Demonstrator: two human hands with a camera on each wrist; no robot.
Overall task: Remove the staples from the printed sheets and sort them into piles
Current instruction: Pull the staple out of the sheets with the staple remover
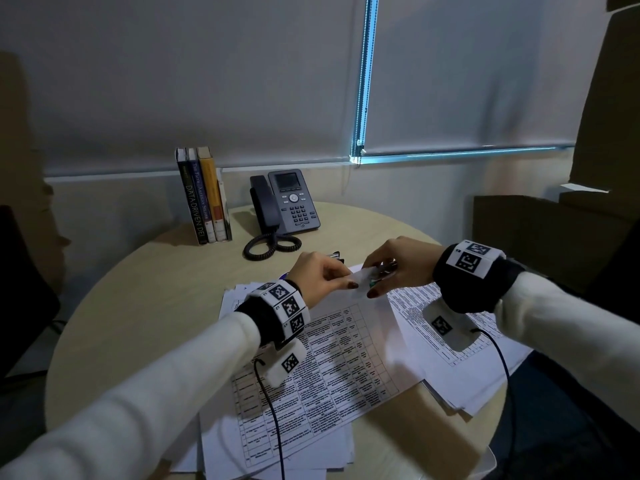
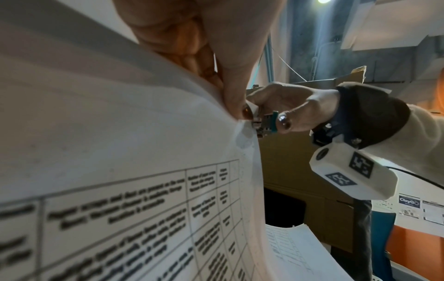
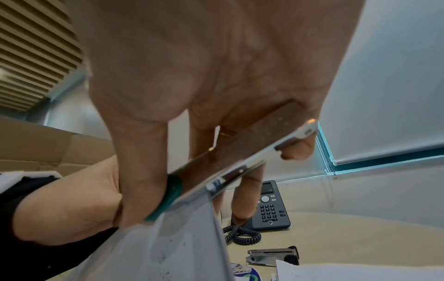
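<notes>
White-sleeved forearms framed the scene; left hand [image 1: 317,277] pinched the lifted corner of the white printed sheets with black tables [image 1: 332,358], which lay on the round beige table [image 1: 138,306]. Right hand [image 1: 398,266] grasped a metal staple remover with a green grip [image 3: 192,182], its tip at that corner; the staple itself was too small to make out. Behind stood upright books [image 1: 204,195], a dark desk phone [image 1: 292,202] and a stapler [image 3: 273,255], partly hidden by the hands in the head view
</notes>
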